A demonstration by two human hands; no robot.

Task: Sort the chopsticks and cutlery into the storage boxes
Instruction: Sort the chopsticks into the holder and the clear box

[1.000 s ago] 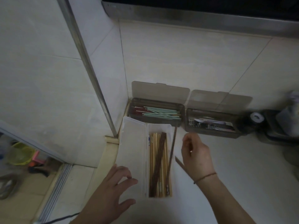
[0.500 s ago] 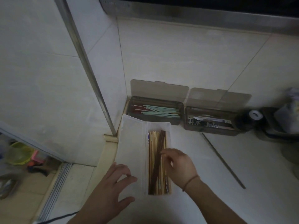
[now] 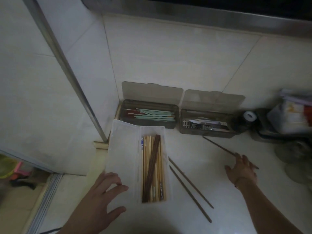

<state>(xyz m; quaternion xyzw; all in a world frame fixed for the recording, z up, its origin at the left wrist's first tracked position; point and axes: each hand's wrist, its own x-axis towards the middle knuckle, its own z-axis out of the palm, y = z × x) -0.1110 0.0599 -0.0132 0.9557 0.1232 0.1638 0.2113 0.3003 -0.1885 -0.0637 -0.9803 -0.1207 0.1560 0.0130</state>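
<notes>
A clear white box (image 3: pixel 166 159) lies open on the counter, holding several light wooden chopsticks and dark brown ones (image 3: pixel 152 168). My left hand (image 3: pixel 101 196) rests on its flat lid (image 3: pixel 123 149), fingers spread. Two dark chopsticks (image 3: pixel 189 186) lie loose just right of the box. Another dark chopstick (image 3: pixel 219 146) lies further right; my right hand (image 3: pixel 241 169) touches its near end with straight fingers. Against the wall stand two grey boxes: the left one (image 3: pixel 148 124) holds green and red chopsticks, the right one (image 3: pixel 206 132) holds metal cutlery.
A dark jar with a white cap (image 3: pixel 248 117) and a tray of packets (image 3: pixel 290 114) stand at the right. A metal post (image 3: pixel 76 78) rises left of the boxes. The counter edge drops at the left toward a floor with coloured items (image 3: pixel 10 168).
My right hand left the white box and moved right to the lone dark chopstick. Two dark chopsticks now lie on the counter beside the box. My left hand stayed on the lid.
</notes>
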